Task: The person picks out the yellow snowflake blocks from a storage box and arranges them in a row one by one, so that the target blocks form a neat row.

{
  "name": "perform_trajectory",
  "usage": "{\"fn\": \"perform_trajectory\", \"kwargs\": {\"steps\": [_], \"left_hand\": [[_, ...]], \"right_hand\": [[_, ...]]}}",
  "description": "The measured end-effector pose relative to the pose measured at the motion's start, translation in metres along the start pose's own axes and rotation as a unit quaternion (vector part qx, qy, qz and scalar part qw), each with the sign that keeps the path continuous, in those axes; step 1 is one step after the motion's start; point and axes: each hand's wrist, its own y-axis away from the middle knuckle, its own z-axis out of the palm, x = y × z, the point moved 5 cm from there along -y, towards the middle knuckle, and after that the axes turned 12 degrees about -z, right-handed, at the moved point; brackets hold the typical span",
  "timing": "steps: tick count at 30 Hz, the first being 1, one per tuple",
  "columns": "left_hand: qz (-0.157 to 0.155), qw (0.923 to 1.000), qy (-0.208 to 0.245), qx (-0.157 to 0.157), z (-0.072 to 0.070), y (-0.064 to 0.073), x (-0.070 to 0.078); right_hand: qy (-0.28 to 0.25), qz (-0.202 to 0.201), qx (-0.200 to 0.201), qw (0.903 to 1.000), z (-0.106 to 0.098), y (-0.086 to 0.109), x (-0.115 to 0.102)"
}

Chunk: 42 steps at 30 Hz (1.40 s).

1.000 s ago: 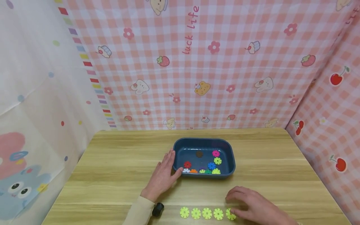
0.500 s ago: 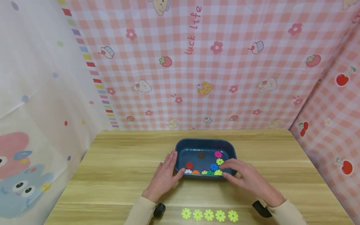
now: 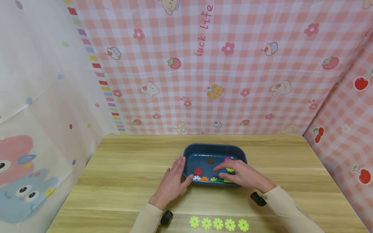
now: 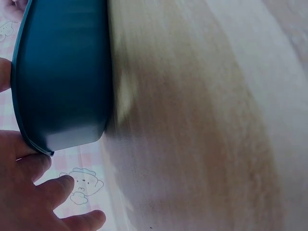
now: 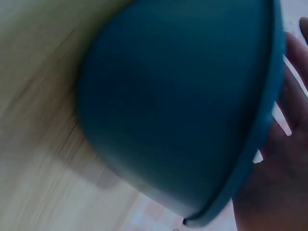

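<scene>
A dark blue plastic tray [image 3: 215, 149] holds notched snowflake discs of several colours, among them a red disc [image 3: 198, 171], an orange disc [image 3: 204, 178] and a brown disc [image 3: 210, 160]. My left hand [image 3: 170, 187] rests against the tray's left end, its fingers extended and its thumb at the front rim. Over the right part of the tray reaches my right hand [image 3: 244, 175], thumb and forefinger apart, with nothing visible between them. It partly covers a blue disc and some yellow-green ones. In the right wrist view the tray wall hides the fingertips.
Several yellow-green snowflake discs [image 3: 218, 223] lie in a straight row near the front of the wooden table [image 3: 131, 161]. Behind the table hangs a pink checked cloth [image 3: 186, 81], with further cloths at both sides.
My right hand has left the right end of the disc row, moved up over the tray, then shifted left inside it. The left hand has stayed at the tray.
</scene>
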Motion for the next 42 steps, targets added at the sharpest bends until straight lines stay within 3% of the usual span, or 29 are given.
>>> {"fn": "perform_trajectory", "kwargs": {"steps": [7, 15, 26, 33, 42], "left_hand": [[0.005, 1.0000, -0.002, -0.002, 0.001, 0.001, 0.002], [0.004, 1.0000, -0.008, 0.001, 0.001, 0.001, 0.001], [0.001, 1.0000, -0.009, -0.004, 0.000, 0.002, 0.002], [0.000, 0.9999, -0.010, -0.006, 0.000, 0.002, 0.000], [0.005, 0.9999, -0.011, -0.003, -0.001, 0.001, 0.000]], "right_hand": [[-0.025, 0.011, -0.047, 0.9985, 0.010, -0.008, 0.006], [-0.018, 0.066, -0.081, 0.9944, 0.019, -0.014, 0.015], [-0.031, 0.096, -0.061, 0.9930, 0.021, -0.018, 0.020], [-0.001, 0.060, -0.044, 0.9972, 0.021, -0.027, 0.024], [0.060, 0.010, -0.071, 0.9956, 0.026, -0.035, 0.031]]}}
